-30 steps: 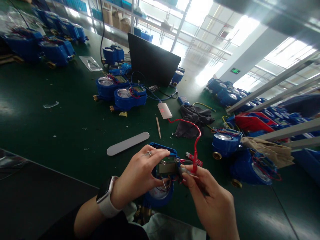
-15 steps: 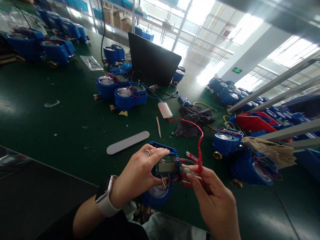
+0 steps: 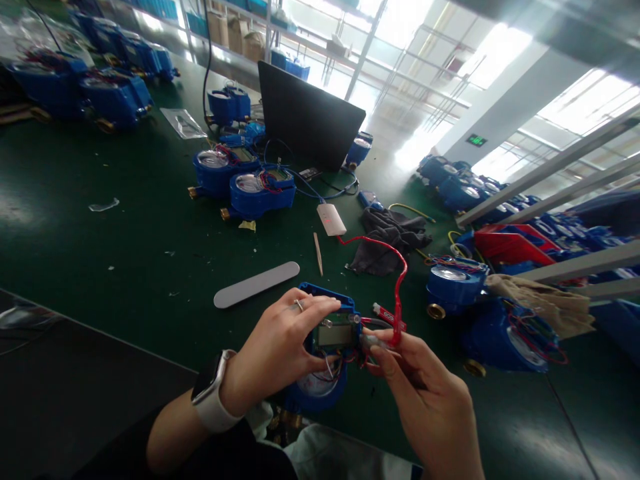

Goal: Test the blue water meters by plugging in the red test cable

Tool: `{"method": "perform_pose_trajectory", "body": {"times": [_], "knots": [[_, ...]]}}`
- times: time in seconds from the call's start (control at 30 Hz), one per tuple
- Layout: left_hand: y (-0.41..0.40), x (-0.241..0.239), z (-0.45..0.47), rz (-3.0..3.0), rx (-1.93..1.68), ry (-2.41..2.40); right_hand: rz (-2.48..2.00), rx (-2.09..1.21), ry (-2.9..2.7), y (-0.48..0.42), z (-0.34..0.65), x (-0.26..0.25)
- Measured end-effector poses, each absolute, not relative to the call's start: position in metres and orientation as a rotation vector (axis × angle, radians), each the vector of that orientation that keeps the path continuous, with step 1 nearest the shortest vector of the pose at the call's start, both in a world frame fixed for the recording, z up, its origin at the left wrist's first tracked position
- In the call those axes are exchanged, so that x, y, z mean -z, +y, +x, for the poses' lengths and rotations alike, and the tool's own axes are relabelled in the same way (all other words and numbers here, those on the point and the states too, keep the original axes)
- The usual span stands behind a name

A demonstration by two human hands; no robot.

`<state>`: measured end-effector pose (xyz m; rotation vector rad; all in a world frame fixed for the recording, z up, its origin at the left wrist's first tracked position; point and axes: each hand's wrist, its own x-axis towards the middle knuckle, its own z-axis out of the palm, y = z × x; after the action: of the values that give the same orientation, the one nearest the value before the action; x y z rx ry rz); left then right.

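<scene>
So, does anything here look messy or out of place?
The blue meter in the left hand is open, wires spilling out; the right hand pinches a red cable at it. A clear plastic scrap lies loose on the green table.

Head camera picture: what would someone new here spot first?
Near the bottom middle, the left hand grips a blue meter, and the right hand pinches the end of a red wire beside it. Behind them on the green table stands a black laptop, with other meters crowded at the right.
</scene>
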<state>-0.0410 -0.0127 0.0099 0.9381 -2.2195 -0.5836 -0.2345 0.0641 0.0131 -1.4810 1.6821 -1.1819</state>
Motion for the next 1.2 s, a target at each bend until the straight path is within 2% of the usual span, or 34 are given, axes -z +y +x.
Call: {"method": "perform_pose_trajectory", "body": {"times": [0.2,0.47,1.2], "knots": [[-0.013,-0.008,-0.041,0.922,0.55,-2.223,-1.423,1.162,1.776,0.065,-0.229,-0.017],[-0.014,-0.006,-0.038,0.852,0.461,-2.186,-1.726,1.07,1.876,0.066,-0.223,-0.019],[-0.016,-0.003,-0.038,0.825,0.431,-2.165,-1.656,1.054,1.822,0.065,-0.232,-0.013]]}}
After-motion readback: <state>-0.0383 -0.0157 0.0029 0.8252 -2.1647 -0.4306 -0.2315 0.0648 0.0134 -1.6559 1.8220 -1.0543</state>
